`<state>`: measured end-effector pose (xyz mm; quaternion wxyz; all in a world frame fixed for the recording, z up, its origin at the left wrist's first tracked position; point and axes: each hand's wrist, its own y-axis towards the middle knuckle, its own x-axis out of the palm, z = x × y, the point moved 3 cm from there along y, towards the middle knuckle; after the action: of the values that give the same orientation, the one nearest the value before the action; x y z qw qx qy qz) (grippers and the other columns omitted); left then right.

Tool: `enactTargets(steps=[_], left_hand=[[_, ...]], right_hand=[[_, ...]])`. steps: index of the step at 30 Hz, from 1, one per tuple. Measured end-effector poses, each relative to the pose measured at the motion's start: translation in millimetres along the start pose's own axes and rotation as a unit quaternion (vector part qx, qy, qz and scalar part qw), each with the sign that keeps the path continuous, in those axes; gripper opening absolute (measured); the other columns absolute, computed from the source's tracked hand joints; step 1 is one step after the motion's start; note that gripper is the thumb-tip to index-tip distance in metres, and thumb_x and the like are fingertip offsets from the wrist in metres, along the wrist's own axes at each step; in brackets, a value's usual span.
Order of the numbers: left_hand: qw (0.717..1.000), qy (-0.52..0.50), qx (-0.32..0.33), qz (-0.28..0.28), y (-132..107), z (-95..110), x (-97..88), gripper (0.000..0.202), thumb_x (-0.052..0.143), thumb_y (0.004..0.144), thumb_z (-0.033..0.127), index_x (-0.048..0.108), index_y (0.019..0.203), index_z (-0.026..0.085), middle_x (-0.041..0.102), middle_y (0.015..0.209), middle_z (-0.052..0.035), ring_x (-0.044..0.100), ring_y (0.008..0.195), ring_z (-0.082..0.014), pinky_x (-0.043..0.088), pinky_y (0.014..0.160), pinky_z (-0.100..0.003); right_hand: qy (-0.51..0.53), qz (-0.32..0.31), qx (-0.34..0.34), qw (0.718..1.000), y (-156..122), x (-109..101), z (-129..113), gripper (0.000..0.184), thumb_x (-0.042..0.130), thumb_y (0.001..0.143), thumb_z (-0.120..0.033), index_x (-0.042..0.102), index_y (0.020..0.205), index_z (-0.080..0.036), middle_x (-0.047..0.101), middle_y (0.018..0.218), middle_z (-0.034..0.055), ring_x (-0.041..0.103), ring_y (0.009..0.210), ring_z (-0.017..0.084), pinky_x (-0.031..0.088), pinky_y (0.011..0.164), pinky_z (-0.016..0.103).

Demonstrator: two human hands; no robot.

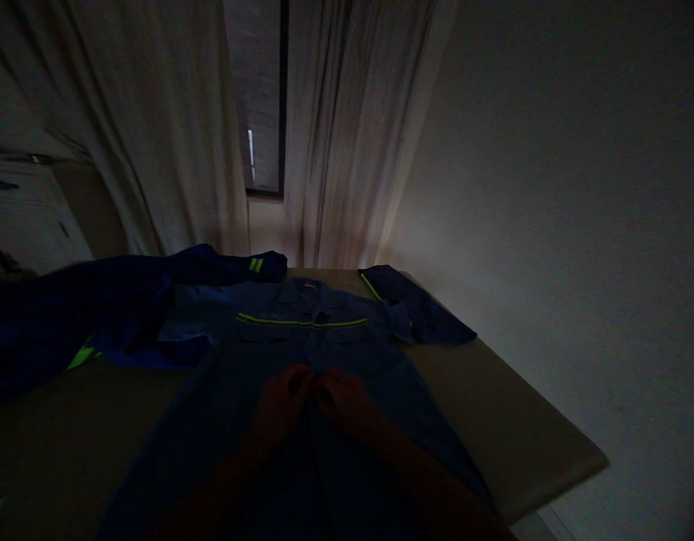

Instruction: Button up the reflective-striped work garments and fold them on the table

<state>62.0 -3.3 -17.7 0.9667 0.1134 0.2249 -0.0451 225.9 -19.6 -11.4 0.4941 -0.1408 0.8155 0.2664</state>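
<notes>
A dark blue-grey short-sleeved work shirt (268,361) lies spread out, collar away from me, with a yellow-green stripe across its chest. Both hands meet at its front placket, below the stripe. My left hand (284,394) is closed, thumb and fingers pinching the placket edge. Close beside it, my right hand (342,398) is also closed on the placket. The light is dim, and any button between the fingertips is too dark to make out.
Dark blue garments (127,300) with yellow-green bands lie heaped on the left. A folded dark garment (426,308) rests at the far right of the brown table (527,421). A pale wall (577,225) borders the right side; curtains (347,135) hang behind.
</notes>
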Motion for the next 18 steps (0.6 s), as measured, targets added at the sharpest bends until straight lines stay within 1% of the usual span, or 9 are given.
enactTargets(steps=[4, 6, 9, 11, 15, 18], left_hand=[[1.000, -0.021, 0.015, 0.002, -0.8, 0.6, -1.1, 0.032, 0.055, 0.091, 0.050, 0.072, 0.098, 0.024, 0.079, 0.097, -0.0036, 0.074, 0.093, -0.0237, 0.055, 0.084, -0.036], [1.000, -0.023, 0.011, 0.005, 0.3, -2.3, -1.5, 0.031, 0.056, 0.091, 0.050, 0.072, 0.096, 0.024, 0.079, 0.096, -0.0037, 0.073, 0.093, -0.0237, 0.055, 0.083, -0.035], [1.000, -0.028, -0.003, 0.002, 3.0, -8.6, -0.7, 0.030, 0.056, 0.091, 0.049, 0.070, 0.098, 0.023, 0.078, 0.097, -0.0041, 0.073, 0.094, -0.0239, 0.054, 0.084, -0.036], [0.999, -0.031, 0.004, -0.004, 4.0, -10.4, 0.3, 0.029, 0.055, 0.093, 0.048, 0.068, 0.099, 0.023, 0.077, 0.097, -0.0041, 0.072, 0.094, -0.0234, 0.054, 0.083, -0.036], [0.999, -0.031, 0.023, 0.006, 1.7, -6.0, -0.8, 0.028, 0.051, 0.096, 0.048, 0.065, 0.100, 0.024, 0.074, 0.099, -0.0041, 0.070, 0.094, -0.0226, 0.054, 0.083, -0.035], [1.000, -0.023, 0.018, 0.010, -1.8, -0.1, -2.8, 0.029, 0.049, 0.097, 0.049, 0.065, 0.102, 0.025, 0.074, 0.100, -0.0039, 0.070, 0.093, -0.0227, 0.054, 0.082, -0.035]], right_hand=[[0.022, 0.013, 0.010, 1.000, -0.7, -3.1, -0.9, 0.006, 0.061, 0.097, -0.020, 0.065, 0.101, -0.020, 0.066, 0.097, 0.0036, 0.063, 0.087, 0.016, 0.048, 0.079, 0.025], [0.025, 0.023, 0.005, 0.999, -1.2, -3.6, -1.5, 0.007, 0.060, 0.098, -0.020, 0.066, 0.101, -0.021, 0.066, 0.096, 0.0032, 0.063, 0.087, 0.016, 0.048, 0.080, 0.025], [0.023, 0.020, -0.012, 0.999, -2.0, -2.4, -2.5, 0.007, 0.059, 0.099, -0.022, 0.065, 0.102, -0.022, 0.067, 0.098, 0.0032, 0.063, 0.088, 0.016, 0.048, 0.081, 0.026], [0.034, 0.023, -0.008, 0.999, -2.6, -2.8, -2.4, 0.007, 0.059, 0.099, -0.022, 0.065, 0.102, -0.022, 0.067, 0.099, 0.0033, 0.063, 0.089, 0.016, 0.048, 0.081, 0.026], [0.073, 0.052, 0.006, 0.996, -3.8, -10.6, -1.0, 0.010, 0.063, 0.095, -0.021, 0.063, 0.105, -0.022, 0.067, 0.101, 0.0031, 0.063, 0.094, 0.016, 0.048, 0.085, 0.027], [0.083, 0.034, -0.007, 0.996, -4.2, -15.6, -0.4, 0.016, 0.067, 0.092, -0.021, 0.064, 0.107, -0.023, 0.067, 0.102, 0.0028, 0.064, 0.097, 0.017, 0.049, 0.087, 0.028]])
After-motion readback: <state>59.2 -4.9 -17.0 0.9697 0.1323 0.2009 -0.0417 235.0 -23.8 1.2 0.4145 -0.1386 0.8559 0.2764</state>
